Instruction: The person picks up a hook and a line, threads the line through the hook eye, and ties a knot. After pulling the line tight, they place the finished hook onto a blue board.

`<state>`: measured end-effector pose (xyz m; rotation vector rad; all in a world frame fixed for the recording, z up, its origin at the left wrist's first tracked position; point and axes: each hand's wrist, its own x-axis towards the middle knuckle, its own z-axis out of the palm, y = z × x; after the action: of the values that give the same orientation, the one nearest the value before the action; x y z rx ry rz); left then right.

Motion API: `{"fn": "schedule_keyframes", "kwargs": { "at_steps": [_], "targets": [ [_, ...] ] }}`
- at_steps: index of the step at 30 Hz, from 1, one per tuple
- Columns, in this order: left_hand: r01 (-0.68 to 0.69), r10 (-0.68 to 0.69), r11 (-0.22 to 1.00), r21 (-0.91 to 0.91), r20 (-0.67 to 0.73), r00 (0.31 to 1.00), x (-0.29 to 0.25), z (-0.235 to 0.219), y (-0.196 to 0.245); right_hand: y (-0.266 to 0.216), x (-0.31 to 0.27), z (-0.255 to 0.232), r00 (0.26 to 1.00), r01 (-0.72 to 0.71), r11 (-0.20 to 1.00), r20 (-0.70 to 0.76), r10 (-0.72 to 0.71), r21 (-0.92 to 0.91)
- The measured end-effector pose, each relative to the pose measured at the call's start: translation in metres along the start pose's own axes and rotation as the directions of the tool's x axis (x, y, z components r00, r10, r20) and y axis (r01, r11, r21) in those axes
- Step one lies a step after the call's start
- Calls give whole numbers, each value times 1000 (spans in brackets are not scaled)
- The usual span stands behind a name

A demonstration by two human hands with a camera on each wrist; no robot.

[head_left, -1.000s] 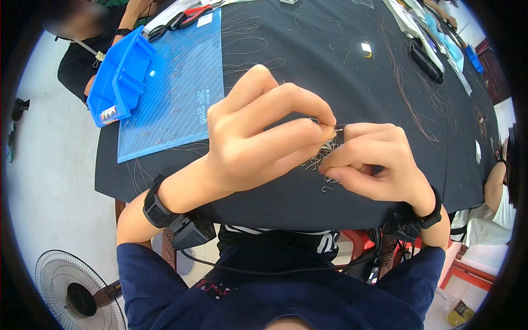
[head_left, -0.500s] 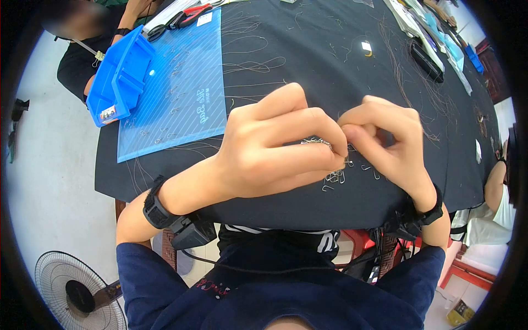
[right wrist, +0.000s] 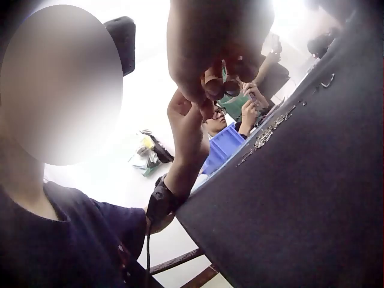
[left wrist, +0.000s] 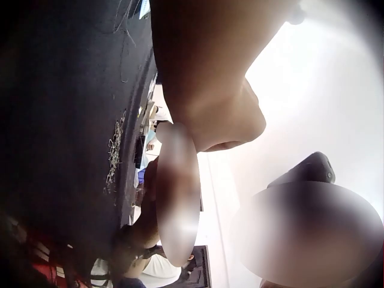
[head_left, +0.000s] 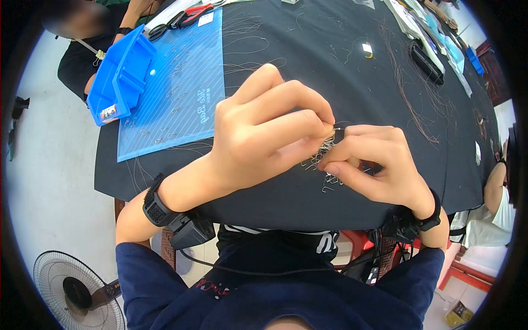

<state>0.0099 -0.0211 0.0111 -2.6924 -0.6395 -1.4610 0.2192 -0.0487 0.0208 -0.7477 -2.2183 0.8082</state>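
Observation:
In the head view my left hand (head_left: 264, 129) pinches a small fish hook (head_left: 337, 129) between thumb and fingertips, and its shiny end pokes out toward the right. Close beside it is my right hand (head_left: 379, 162), fingers curled and thumb against the index finger, pinching thin fishing line; most of that line is hidden by the fingers. Under both hands lies a pile of loose metal fish hooks (head_left: 326, 147) on the black cloth. The right wrist view shows the same hooks (right wrist: 270, 132) strewn over the table, below the two hands.
A blue file bag (head_left: 181, 104) with hooks and lines laid along it is at the left, a blue bin (head_left: 122, 77) on its edge. Red-handled pliers (head_left: 184, 17) lie behind. Brown line strands (head_left: 404, 88) and a black case (head_left: 426, 62) are at the right. Another person sits far left.
Half a second ago both hands' fingertips met over the hooks. Since then my left hand has shifted up and left, while my right hand has turned and dropped, much as a second ago.

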Motion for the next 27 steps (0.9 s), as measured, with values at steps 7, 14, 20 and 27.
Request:
{"fn": "schedule_keyframes", "kwargs": {
  "at_steps": [7,14,20,27],
  "targets": [
    [-71,73,997,-26,71,995,-2,7,3,1,0,-8,991,7,999,-133,-13,-43],
    [-112,115,980,-164,14,993,0,1,7,8,2,-6,990,-130,991,-65,127,-31],
    [-92,89,992,-87,-45,995,2,-4,2,5,2,-2,997,-77,997,27,77,3],
    [-125,126,992,16,-57,990,1,-5,1,-7,0,0,999,-37,998,34,35,53]
  ]
}}
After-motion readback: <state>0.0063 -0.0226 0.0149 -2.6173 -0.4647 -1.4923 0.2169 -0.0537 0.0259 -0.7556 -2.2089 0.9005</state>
